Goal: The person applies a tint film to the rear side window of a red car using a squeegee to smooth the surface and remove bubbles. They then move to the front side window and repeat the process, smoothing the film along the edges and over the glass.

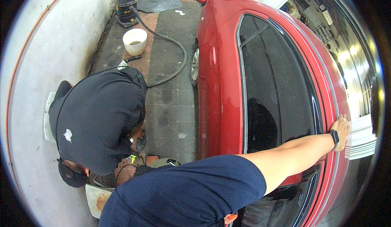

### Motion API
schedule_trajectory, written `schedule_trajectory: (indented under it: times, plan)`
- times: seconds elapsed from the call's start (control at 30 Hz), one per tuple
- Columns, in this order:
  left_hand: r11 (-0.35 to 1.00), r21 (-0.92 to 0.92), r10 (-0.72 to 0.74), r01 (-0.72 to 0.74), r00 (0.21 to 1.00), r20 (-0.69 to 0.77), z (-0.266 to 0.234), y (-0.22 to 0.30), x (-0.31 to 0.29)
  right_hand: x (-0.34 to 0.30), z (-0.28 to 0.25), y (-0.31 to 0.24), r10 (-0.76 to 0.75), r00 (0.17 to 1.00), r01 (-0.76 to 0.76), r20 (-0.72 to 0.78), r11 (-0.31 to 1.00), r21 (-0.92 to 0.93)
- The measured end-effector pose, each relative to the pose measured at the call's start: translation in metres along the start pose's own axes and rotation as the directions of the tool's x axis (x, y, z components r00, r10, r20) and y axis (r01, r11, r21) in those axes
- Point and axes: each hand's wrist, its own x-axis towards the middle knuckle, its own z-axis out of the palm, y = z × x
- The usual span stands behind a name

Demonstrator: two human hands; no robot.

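Observation:
My left arm, in a dark blue sleeve, stretches right across the side windows of a red car (222, 121). At its end my left hand (340, 132), with a dark watch on the wrist, rests on the red roof edge. Its fingers are spread and it holds nothing. The dark side window (281, 88) lies beyond my forearm. Below the sleeve, at the lower edge, shows a small patch of skin, which seems to be part of my right hand (230, 218). Its fingers are mostly hidden, and what it touches I cannot make out.
To my left another person (102, 117) in black bends low beside the white wall (49, 60). Farther off stand a white bucket (135, 50) of murky liquid and a vacuum cleaner (127, 8). Its hose (184, 60) curves over the dark matting (171, 121) near the car wheel.

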Motion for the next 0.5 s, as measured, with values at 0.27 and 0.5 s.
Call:
schedule_trajectory:
  times: [0.27, 0.5]
  plan:
    - [0.998, 0.063, 0.001, 0.005, 0.995, -0.098, -0.001, -0.005, 0.005, 0.003, 0.007, 0.0, 0.012, 1.0, -0.012, -0.001, 1.0, 0.011]
    - [0.998, 0.066, 0.004, 0.002, 0.996, -0.089, 0.004, -0.005, -0.001, 0.0, 0.007, 0.005, 0.038, 0.999, -0.038, -0.029, 0.999, 0.007]
